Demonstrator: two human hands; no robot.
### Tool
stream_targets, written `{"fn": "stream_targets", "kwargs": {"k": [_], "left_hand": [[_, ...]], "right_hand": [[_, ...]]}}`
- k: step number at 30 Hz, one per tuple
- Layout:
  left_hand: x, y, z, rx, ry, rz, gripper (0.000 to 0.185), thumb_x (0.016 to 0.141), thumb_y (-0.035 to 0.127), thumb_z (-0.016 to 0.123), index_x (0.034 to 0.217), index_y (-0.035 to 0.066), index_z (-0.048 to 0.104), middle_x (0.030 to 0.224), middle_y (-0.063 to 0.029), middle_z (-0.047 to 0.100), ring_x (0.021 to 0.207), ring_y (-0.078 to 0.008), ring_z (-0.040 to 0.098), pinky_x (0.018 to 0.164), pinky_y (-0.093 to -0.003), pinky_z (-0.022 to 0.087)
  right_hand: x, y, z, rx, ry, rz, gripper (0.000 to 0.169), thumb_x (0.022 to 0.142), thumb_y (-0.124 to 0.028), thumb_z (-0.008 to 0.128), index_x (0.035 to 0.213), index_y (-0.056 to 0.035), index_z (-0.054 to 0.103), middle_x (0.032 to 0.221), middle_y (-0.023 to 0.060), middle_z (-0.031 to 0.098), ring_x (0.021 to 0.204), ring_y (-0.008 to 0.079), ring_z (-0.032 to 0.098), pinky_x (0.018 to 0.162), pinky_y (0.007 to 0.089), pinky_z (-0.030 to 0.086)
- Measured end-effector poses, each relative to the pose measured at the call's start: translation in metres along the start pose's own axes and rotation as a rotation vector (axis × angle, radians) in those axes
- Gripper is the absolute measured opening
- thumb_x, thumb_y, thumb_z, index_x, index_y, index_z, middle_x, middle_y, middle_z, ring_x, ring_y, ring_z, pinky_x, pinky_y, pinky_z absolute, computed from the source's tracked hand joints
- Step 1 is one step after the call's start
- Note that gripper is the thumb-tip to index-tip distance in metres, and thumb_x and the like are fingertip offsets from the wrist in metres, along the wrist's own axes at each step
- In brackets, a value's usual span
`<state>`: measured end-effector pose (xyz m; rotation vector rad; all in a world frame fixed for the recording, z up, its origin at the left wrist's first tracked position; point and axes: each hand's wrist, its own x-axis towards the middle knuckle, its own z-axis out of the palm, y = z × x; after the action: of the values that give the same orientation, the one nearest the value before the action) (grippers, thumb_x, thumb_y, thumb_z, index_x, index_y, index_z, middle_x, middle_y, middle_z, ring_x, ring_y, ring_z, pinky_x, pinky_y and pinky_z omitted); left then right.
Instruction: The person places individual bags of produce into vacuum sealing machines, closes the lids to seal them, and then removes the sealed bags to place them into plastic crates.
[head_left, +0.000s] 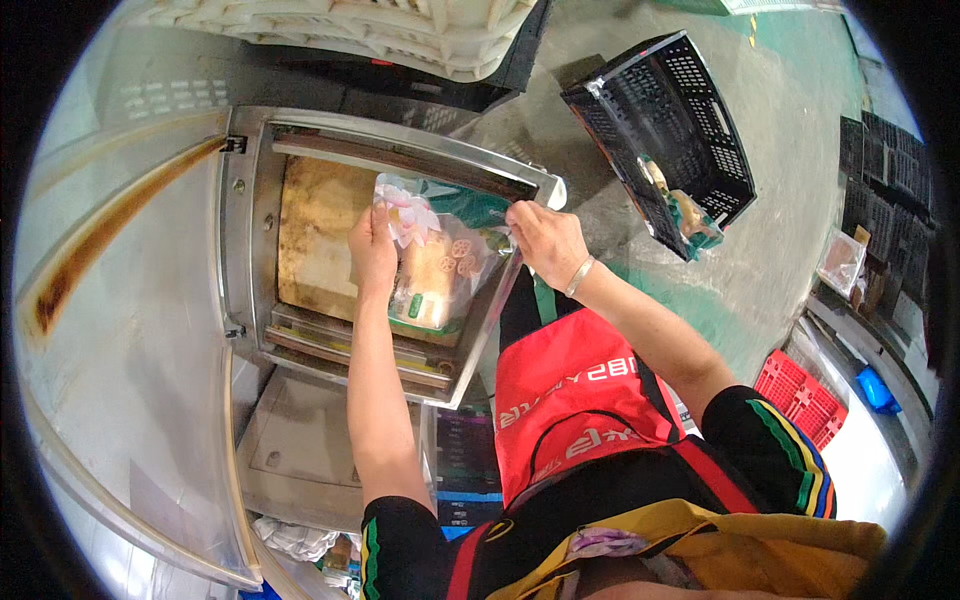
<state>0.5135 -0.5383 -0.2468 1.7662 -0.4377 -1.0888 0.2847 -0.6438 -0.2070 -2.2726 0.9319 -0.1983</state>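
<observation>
A clear printed plastic bag (431, 281) with a pink lotus flower and lotus root slices on it is stretched between my two hands. Pale contents show through its lower part. My left hand (374, 247) pinches the left edge by the flower, thumb on top. On the other side, my right hand (547, 241) grips the green upper right corner with bent fingers. Both hands are over the open chamber of a metal vacuum sealing machine (244, 307), whose floor is a stained yellowish board (319, 232). A bar (360, 356) runs along the chamber's near side.
The machine's raised transparent lid (150, 420), with a brown-stained strip (124, 244), stands at left. A tilted black crate (679, 112) at upper right holds filled bags (691, 217). White crates (450, 45) are stacked beyond the machine. A red plastic crate (801, 397) lies far right.
</observation>
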Motion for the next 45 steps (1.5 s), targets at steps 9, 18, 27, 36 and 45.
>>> {"fn": "stream_targets", "kwargs": {"k": [9, 18, 27, 36, 45], "left_hand": [[0.017, 0.012, 0.002, 0.085, 0.002, -0.002, 0.033, 0.099, 0.026, 0.043, 0.089, 0.000, 0.060, 0.075, -0.0014, 0.060, 0.068, -0.0078, 0.051, 0.063, -0.0254, 0.043], [0.033, -0.017, -0.003, 0.126, 0.029, -0.059, 0.033, 0.098, 0.027, 0.045, 0.091, -0.001, 0.062, 0.070, -0.0014, 0.057, 0.065, -0.0078, 0.048, 0.060, -0.0263, 0.041], [0.022, 0.012, 0.008, -0.012, 0.041, -0.144, 0.033, 0.099, 0.025, 0.043, 0.090, -0.002, 0.061, 0.072, -0.0031, 0.060, 0.065, -0.0091, 0.052, 0.060, -0.0265, 0.042], [0.034, -0.012, -0.006, -0.021, -0.028, -0.076, 0.030, 0.096, 0.027, 0.049, 0.089, 0.001, 0.061, 0.076, -0.0003, 0.059, 0.068, -0.0067, 0.050, 0.060, -0.0245, 0.040], [0.024, -0.035, -0.013, 0.046, 0.063, -0.211, 0.028, 0.096, 0.023, 0.049, 0.082, 0.000, 0.060, 0.071, 0.0019, 0.056, 0.066, -0.0063, 0.046, 0.060, -0.0254, 0.039]], "right_hand": [[0.028, -0.006, -0.002, -0.200, -0.184, -0.016, 0.019, 0.076, -0.009, 0.055, 0.093, -0.0063, 0.046, 0.076, 0.0086, 0.055, 0.065, 0.0279, 0.063, 0.052, 0.0390, 0.048], [0.039, -0.011, -0.015, -0.397, -0.209, 0.061, 0.021, 0.073, -0.009, 0.059, 0.092, -0.0076, 0.049, 0.084, 0.0085, 0.056, 0.077, 0.0262, 0.062, 0.062, 0.0369, 0.049], [0.029, 0.004, -0.011, -0.322, -0.024, -0.231, 0.023, 0.073, -0.012, 0.056, 0.095, -0.0084, 0.055, 0.086, 0.0067, 0.051, 0.085, 0.0238, 0.051, 0.076, 0.0349, 0.040], [0.027, 0.005, -0.003, -0.413, -0.088, -0.425, 0.024, 0.071, -0.013, 0.056, 0.091, -0.0006, 0.061, 0.088, 0.0070, 0.051, 0.086, 0.0215, 0.051, 0.076, 0.0308, 0.043], [0.020, -0.006, -0.005, -0.420, -0.150, -0.357, 0.030, 0.072, -0.012, 0.055, 0.093, 0.0076, 0.060, 0.098, 0.0143, 0.050, 0.091, 0.0252, 0.049, 0.079, 0.0321, 0.044]]}}
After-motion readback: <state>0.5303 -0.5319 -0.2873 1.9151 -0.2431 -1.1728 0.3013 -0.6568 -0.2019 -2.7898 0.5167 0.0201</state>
